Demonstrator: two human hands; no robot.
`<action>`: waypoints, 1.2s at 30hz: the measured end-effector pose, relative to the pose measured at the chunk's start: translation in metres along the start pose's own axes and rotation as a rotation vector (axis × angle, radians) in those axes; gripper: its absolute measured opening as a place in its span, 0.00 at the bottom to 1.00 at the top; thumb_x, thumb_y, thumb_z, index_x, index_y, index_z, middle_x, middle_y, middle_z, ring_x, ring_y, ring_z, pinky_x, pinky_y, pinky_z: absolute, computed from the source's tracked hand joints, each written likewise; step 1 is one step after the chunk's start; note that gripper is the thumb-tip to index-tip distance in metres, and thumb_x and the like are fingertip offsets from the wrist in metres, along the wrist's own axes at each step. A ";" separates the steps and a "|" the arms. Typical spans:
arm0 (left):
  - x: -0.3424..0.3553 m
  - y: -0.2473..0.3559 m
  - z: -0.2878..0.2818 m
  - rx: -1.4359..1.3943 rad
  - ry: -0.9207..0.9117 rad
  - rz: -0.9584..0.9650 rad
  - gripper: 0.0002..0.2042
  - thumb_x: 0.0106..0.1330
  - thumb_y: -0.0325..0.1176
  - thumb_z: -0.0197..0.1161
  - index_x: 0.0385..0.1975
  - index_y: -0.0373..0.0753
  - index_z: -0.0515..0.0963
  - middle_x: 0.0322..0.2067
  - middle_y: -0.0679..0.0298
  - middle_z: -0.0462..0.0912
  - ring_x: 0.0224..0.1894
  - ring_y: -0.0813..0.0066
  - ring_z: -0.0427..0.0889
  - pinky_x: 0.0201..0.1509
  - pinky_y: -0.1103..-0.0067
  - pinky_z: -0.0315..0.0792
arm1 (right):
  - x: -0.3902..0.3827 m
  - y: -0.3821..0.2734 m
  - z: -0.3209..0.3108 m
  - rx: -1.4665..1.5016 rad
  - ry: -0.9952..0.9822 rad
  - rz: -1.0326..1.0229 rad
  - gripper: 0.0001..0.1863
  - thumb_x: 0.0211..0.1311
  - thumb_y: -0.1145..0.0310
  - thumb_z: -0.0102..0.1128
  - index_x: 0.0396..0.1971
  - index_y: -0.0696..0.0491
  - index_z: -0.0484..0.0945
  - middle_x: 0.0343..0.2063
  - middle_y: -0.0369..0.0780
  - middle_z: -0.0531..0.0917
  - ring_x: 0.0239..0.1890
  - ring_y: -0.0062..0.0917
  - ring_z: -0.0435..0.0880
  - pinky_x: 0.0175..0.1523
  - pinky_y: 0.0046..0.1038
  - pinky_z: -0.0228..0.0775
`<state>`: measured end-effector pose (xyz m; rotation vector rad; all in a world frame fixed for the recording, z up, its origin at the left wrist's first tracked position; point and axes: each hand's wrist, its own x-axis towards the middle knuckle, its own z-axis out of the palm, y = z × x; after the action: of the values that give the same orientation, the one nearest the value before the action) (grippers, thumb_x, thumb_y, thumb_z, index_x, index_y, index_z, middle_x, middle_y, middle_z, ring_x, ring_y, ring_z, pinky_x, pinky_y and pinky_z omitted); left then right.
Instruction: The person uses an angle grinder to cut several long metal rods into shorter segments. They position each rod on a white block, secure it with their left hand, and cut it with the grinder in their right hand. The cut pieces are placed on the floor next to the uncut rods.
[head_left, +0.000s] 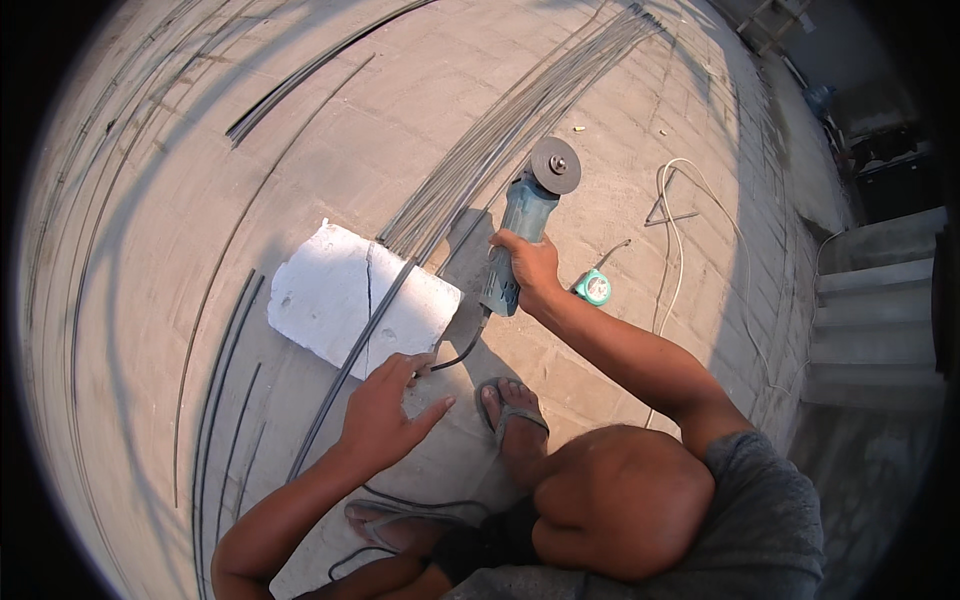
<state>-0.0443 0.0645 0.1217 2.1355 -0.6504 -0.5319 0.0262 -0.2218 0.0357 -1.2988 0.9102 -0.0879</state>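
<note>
My right hand (530,265) is wrapped round the body of a blue-green angle grinder (528,205). The grinder's dark cutting disc (545,172) faces up, away from me. Below and left of it lies a white block (320,285) with a dark line across it. One steel rod (385,311) rests slantwise over the block. My left hand (385,412) is by the block's near edge, thumb spread away from the fingers, beside that rod. The grinder's black cord (464,356) passes at its fingertips; whether they touch the cord I cannot tell.
A bundle of long steel rods (500,140) stretches from the block to the far side. More rods (225,370) lie on the left. A teal tape measure (594,287) and a white cable (672,230) are on the right. My sandalled foot (520,425) is close by.
</note>
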 end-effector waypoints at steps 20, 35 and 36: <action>-0.076 -0.097 -0.033 0.014 0.266 -0.249 0.09 0.64 0.25 0.71 0.43 0.33 0.83 0.36 0.58 0.85 0.35 0.71 0.83 0.39 0.77 0.77 | 0.160 -0.014 -0.140 -0.585 0.703 -0.021 0.38 0.36 0.51 0.79 0.43 0.67 0.85 0.45 0.54 0.87 0.48 0.45 0.88 0.53 0.40 0.79; -0.050 -0.112 -0.043 0.004 0.293 -0.219 0.09 0.64 0.26 0.72 0.42 0.35 0.83 0.36 0.58 0.85 0.36 0.67 0.84 0.37 0.74 0.75 | 0.171 -0.001 -0.170 -0.731 0.639 -0.028 0.47 0.42 0.42 0.78 0.53 0.69 0.81 0.50 0.55 0.86 0.51 0.44 0.87 0.56 0.42 0.77; -0.048 -0.112 -0.042 -0.001 0.286 -0.208 0.09 0.63 0.26 0.72 0.42 0.35 0.83 0.36 0.58 0.85 0.36 0.67 0.84 0.37 0.74 0.75 | 0.168 -0.001 -0.171 -0.748 0.609 -0.012 0.49 0.43 0.41 0.78 0.55 0.69 0.79 0.51 0.55 0.85 0.52 0.44 0.87 0.56 0.43 0.77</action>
<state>-0.0283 0.1781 0.0622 2.2357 -0.2712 -0.3250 0.0320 -0.4460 -0.0499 -2.0257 1.5412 -0.1672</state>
